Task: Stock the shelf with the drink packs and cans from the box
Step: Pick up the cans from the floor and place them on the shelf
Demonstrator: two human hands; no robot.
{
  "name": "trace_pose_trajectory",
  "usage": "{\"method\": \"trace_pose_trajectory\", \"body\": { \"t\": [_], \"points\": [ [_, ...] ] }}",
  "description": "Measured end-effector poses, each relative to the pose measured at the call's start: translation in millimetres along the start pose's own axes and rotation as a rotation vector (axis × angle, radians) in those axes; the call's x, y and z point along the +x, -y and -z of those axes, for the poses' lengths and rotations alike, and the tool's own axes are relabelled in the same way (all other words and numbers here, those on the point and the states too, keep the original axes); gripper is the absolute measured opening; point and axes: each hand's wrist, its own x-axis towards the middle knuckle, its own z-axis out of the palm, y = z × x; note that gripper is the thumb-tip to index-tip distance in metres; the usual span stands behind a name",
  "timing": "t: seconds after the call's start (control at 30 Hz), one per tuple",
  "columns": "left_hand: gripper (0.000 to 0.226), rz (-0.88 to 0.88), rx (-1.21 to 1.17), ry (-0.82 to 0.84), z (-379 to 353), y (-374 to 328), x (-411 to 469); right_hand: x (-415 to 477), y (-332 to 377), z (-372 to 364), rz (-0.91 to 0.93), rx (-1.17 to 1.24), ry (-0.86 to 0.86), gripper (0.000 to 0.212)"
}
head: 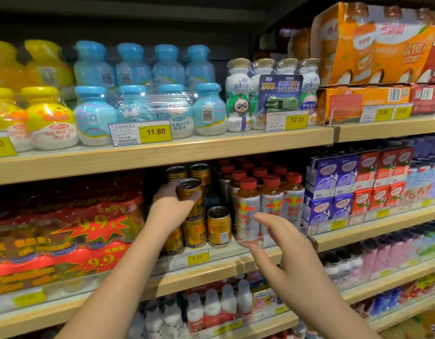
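Note:
My left hand (171, 206) is wrapped around a gold Red Bull can (190, 192), which rests on top of a lower can in the middle shelf (211, 267). More gold cans (218, 226) stand beside and behind it, two of them stacked at the back. My right hand (285, 243) hovers with fingers spread and nothing in it, just in front of the red-capped Red Bull bottles (248, 206). The box is out of view.
Red shrink-wrapped drink packs (64, 231) fill the shelf to the left. Purple and red cartons (353, 184) stand to the right. The shelf above holds blue (138, 99) and yellow bottle packs; white bottles (211, 307) sit on the shelf below.

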Motion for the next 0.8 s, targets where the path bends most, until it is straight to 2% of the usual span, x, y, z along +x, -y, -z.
{"method": "trace_pose_trajectory", "body": {
  "t": [0.13,0.27,0.43,0.8],
  "points": [
    [0.055,-0.064,-0.018,-0.019,1,1,-4,7,3,-4,-0.001,0.017,-0.006,0.05],
    [0.071,0.006,0.046,0.037,0,0,1,8,5,-5,-0.003,0.026,-0.022,0.05],
    [0.074,0.009,0.011,0.041,-2,0,-2,6,8,-4,-0.018,0.044,-0.031,0.048],
    [0.077,-0.233,-0.039,-0.005,33,-8,-67,-8,32,12,-0.063,0.069,-0.091,0.053]
  ]
}}
